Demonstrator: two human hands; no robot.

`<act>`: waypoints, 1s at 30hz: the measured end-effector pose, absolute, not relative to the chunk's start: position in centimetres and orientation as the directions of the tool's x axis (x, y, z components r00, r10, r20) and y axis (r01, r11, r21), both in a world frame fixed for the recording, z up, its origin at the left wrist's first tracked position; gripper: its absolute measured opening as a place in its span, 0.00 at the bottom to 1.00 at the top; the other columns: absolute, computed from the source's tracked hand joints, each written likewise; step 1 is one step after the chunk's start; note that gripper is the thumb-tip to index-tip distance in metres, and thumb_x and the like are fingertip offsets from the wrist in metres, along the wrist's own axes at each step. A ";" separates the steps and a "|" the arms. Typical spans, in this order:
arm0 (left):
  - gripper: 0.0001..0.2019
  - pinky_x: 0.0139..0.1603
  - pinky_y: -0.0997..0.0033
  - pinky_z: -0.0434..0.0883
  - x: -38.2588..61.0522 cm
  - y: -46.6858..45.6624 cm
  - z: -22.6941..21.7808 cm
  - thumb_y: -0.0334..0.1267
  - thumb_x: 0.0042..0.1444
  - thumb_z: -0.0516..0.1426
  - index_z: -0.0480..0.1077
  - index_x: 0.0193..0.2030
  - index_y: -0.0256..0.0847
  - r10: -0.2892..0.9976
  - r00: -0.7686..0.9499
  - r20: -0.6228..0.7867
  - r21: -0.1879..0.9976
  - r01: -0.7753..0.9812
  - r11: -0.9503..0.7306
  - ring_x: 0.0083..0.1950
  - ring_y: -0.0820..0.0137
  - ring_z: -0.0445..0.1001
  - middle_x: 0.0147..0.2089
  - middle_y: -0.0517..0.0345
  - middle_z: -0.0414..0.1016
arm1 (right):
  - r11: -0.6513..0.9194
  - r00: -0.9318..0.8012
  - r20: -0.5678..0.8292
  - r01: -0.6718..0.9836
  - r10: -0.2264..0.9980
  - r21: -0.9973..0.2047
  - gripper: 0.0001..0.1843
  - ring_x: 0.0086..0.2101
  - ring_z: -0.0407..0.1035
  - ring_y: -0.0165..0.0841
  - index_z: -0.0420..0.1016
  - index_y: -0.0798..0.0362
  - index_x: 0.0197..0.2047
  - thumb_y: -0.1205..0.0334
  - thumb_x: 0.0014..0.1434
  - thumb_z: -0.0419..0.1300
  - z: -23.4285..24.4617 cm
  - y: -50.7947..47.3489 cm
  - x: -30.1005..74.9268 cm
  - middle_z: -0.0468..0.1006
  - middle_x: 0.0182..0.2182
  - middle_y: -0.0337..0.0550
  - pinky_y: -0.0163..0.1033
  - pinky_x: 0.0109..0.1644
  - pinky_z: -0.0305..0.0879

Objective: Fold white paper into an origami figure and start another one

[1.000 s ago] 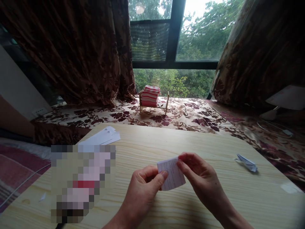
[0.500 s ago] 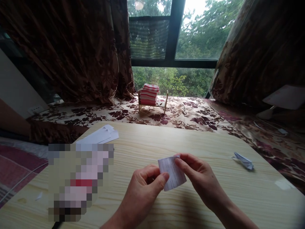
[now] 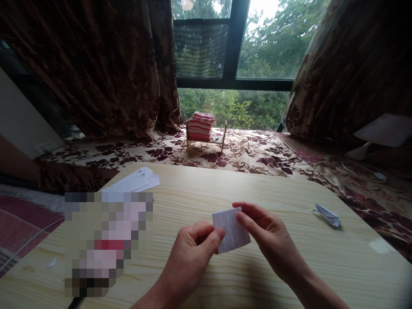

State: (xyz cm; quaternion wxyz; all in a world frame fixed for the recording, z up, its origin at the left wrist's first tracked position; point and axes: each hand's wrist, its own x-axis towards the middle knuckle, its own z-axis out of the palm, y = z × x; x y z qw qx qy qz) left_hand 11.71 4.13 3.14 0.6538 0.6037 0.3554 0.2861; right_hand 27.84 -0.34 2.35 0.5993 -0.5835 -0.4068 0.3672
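A small square of white paper (image 3: 230, 228) with faint printed lines is held just above the light wooden table (image 3: 199, 193), near its front middle. My left hand (image 3: 193, 253) pinches the paper's lower left corner between thumb and forefinger. My right hand (image 3: 267, 236) pinches its upper right edge, fingers pressed together on it. Both hands are closed on the paper.
A folded paper figure (image 3: 325, 214) lies at the table's right. Loose white sheets (image 3: 135, 181) lie at the back left, above a blurred-out patch. Beyond the table a tiny wooden rack with striped cloths (image 3: 202, 128) stands on a floral cover before the window. Curtains hang on both sides.
The paper and both hands have shifted only slightly; the paper has turned a little between my fingers. The view has dipped a little.
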 end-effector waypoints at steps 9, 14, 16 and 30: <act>0.14 0.33 0.73 0.63 11.7 4.0 2.9 0.40 0.57 0.55 0.75 0.27 0.35 0.826 0.563 -0.044 0.991 0.129 -0.035 0.33 0.69 0.67 0.29 0.55 0.70 | 0.089 0.312 0.208 0.356 0.927 -0.930 0.19 0.40 0.73 0.38 0.76 0.50 0.48 0.52 0.54 0.62 2.3 -0.7 28.5 0.78 0.39 0.46 0.43 0.43 0.70; 0.16 0.36 0.73 0.64 11.6 3.7 2.8 0.41 0.60 0.53 0.76 0.27 0.35 0.787 0.614 0.056 0.964 0.172 -0.203 0.35 0.68 0.70 0.31 0.53 0.72 | 0.185 0.052 0.236 0.469 0.970 -0.863 0.10 0.43 0.70 0.36 0.76 0.49 0.41 0.55 0.57 0.59 3.2 -1.2 27.9 0.73 0.44 0.46 0.38 0.44 0.69; 0.18 0.36 0.73 0.64 11.6 3.6 2.7 0.42 0.61 0.52 0.75 0.25 0.36 0.765 0.639 0.078 0.950 0.186 -0.252 0.35 0.68 0.71 0.30 0.53 0.72 | 0.183 0.006 0.204 0.421 0.979 -0.889 0.09 0.38 0.70 0.34 0.76 0.50 0.38 0.56 0.59 0.58 3.3 -1.3 27.7 0.72 0.40 0.45 0.35 0.38 0.69; 0.18 0.33 0.72 0.62 11.6 3.4 2.7 0.36 0.62 0.50 0.73 0.24 0.35 0.679 0.730 0.076 0.903 0.239 -0.358 0.32 0.70 0.70 0.29 0.53 0.71 | 0.090 0.016 0.102 0.367 0.995 -0.926 0.13 0.31 0.65 0.31 0.69 0.53 0.26 0.57 0.61 0.56 3.0 -1.7 27.1 0.70 0.29 0.40 0.34 0.32 0.61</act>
